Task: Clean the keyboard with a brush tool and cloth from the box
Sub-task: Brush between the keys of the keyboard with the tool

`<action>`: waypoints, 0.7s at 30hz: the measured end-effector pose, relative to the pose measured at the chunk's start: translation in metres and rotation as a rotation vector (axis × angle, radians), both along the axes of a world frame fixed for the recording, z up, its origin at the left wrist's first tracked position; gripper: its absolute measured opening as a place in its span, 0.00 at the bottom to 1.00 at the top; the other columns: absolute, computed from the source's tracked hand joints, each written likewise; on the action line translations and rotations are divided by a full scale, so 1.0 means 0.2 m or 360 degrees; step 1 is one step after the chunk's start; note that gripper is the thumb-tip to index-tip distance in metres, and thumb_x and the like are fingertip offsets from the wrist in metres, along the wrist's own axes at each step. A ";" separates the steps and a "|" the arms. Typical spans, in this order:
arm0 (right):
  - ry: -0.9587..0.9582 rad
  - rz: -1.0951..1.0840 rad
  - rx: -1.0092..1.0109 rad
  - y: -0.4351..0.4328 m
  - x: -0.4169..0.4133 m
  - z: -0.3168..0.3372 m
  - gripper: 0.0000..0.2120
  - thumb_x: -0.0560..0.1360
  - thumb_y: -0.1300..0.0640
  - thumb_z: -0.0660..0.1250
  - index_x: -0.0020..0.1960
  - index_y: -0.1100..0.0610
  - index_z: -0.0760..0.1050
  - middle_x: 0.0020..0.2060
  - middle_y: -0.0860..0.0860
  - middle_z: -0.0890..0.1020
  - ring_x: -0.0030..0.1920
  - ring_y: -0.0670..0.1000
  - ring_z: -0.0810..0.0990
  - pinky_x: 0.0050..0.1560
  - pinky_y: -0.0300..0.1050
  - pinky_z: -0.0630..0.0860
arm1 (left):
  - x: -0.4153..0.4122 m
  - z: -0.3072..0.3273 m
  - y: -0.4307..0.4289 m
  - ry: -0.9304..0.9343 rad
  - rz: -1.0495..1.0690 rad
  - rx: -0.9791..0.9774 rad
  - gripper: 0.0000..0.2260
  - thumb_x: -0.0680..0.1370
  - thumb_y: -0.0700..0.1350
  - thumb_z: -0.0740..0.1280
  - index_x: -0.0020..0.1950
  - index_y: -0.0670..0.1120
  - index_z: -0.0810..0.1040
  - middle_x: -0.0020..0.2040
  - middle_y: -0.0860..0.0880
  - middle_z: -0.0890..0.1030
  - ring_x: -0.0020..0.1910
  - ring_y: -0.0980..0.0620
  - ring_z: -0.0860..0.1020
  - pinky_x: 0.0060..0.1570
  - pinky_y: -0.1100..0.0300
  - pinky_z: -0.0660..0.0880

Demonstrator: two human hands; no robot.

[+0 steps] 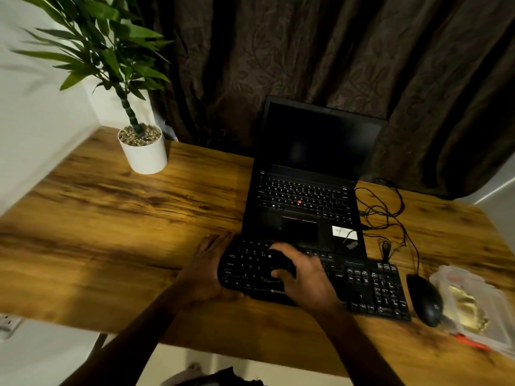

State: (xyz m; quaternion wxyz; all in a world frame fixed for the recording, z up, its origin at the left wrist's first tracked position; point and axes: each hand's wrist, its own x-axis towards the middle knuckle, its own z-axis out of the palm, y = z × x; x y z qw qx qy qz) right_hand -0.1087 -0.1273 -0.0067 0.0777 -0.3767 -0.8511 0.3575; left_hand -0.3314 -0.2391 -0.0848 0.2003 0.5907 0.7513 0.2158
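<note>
A black keyboard [370, 285] lies on the wooden desk in front of the laptop. My left hand [207, 270] grips the keyboard's left end, fingers over its far edge. My right hand [303, 277] is closed around a dark rounded brush tool [278, 264] and presses it on the left-middle keys. The bristles are hidden under the tool. A clear plastic box [473, 299] with a yellow cloth [465, 310] inside sits at the right edge of the desk.
An open black laptop [303, 196] stands just behind the keyboard. A black mouse [425, 299] sits between keyboard and box, its cables [384, 213] tangled behind. A white potted plant [143, 150] stands at the desk's far left. A dark curtain hangs behind.
</note>
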 end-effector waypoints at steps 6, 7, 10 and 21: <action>0.0192 0.0048 -0.0066 -0.12 -0.21 -0.06 0.23 0.74 0.52 0.70 0.65 0.35 0.68 0.61 0.44 0.79 0.63 0.50 0.76 0.64 0.51 0.76 | 0.00 0.01 0.00 -0.0031 -0.0009 -0.0057 0.61 0.56 0.76 0.66 0.80 0.51 0.44 0.81 0.52 0.53 0.79 0.45 0.48 0.76 0.49 0.50; 0.0190 0.0040 -0.0063 -0.10 -0.20 -0.06 0.24 0.74 0.54 0.70 0.64 0.35 0.69 0.61 0.44 0.79 0.62 0.49 0.76 0.64 0.50 0.76 | 0.00 0.02 0.00 -0.0029 -0.0007 -0.0054 0.62 0.56 0.75 0.66 0.81 0.51 0.45 0.81 0.52 0.53 0.79 0.45 0.48 0.76 0.49 0.49; 0.0083 0.0028 -0.0056 -0.02 -0.11 -0.04 0.25 0.75 0.55 0.71 0.64 0.33 0.69 0.60 0.45 0.79 0.61 0.47 0.76 0.61 0.49 0.78 | 0.00 0.00 0.00 0.0004 0.0001 -0.0054 0.63 0.56 0.75 0.71 0.81 0.51 0.47 0.80 0.53 0.54 0.79 0.46 0.49 0.76 0.50 0.49; 0.0352 0.0093 -0.0097 -0.14 -0.29 -0.04 0.21 0.73 0.59 0.72 0.64 0.45 0.76 0.55 0.38 0.80 0.56 0.35 0.76 0.58 0.24 0.69 | -0.01 0.00 -0.02 -0.0097 -0.0046 0.0022 0.58 0.59 0.74 0.69 0.79 0.50 0.46 0.79 0.53 0.53 0.78 0.48 0.48 0.77 0.45 0.51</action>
